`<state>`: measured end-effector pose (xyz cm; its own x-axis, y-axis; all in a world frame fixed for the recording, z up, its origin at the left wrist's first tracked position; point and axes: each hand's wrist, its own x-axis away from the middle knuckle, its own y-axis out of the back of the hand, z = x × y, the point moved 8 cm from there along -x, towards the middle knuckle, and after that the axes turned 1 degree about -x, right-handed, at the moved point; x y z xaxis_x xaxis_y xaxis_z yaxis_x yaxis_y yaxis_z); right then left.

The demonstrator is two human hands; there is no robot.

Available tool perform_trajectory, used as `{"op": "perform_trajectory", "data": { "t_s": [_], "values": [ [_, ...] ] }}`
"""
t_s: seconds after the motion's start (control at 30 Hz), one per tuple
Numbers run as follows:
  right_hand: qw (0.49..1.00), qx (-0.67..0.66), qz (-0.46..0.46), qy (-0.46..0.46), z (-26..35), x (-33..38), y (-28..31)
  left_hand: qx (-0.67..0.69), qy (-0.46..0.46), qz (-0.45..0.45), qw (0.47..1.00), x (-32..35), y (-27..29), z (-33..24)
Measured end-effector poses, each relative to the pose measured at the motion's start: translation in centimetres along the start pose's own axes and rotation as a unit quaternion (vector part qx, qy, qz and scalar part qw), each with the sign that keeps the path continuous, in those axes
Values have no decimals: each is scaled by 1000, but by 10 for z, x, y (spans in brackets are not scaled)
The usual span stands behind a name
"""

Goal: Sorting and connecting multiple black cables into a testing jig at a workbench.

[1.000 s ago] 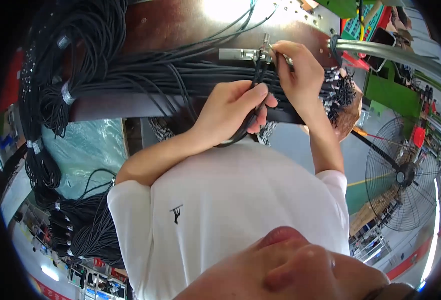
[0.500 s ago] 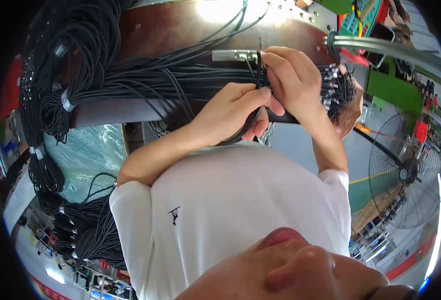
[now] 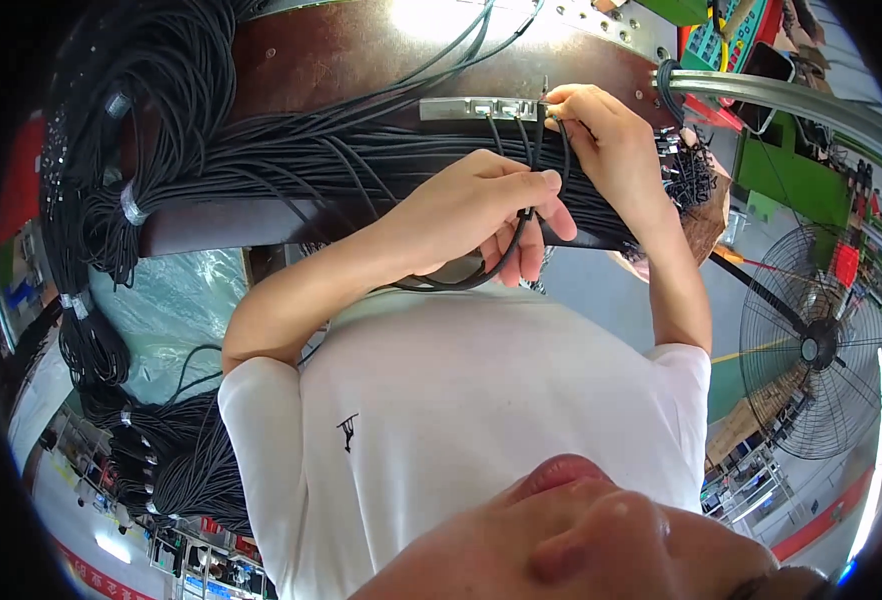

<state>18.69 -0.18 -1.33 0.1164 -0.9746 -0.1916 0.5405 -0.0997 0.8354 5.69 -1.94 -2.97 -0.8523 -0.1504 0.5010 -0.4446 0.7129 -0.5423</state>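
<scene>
My left hand (image 3: 506, 210) pinches black cables (image 3: 529, 215) between thumb and index finger; its other fingers curl loosely below. A loop of black cable (image 3: 461, 286) hangs under that hand. Further up, my right hand (image 3: 606, 135) is closed at the right end of a slim silver metal bar (image 3: 451, 109). Its thumb and index finger pinch the end of a thin cable, whose tip is mostly hidden. Small slots show along the bar, and black cables run down from it toward my left hand.
A thick bundle of black cables (image 3: 291, 165) lies along the dark brown bench (image 3: 321, 60), tied with a silver band (image 3: 132, 202). Cable ends with metal tips (image 3: 676, 160) gather to the right. A curved metal rail (image 3: 781, 92) and a fan (image 3: 816, 345) stand further right.
My right hand has moved a little right and up, away from my left hand. The cables between them have spread apart, and more of the bar's slotted end shows.
</scene>
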Motion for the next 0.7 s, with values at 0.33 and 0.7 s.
{"op": "perform_trajectory", "data": {
  "t_s": [0.33, 0.7],
  "values": [
    [985, -126, -116, -19, -13, 21, 24, -233, 70, 56, 968, 10, 1, -26],
    [996, -35, -71, -41, -21, 19, 2, -531, -359, -283, 713, 30, 74, -68]
  ]
}}
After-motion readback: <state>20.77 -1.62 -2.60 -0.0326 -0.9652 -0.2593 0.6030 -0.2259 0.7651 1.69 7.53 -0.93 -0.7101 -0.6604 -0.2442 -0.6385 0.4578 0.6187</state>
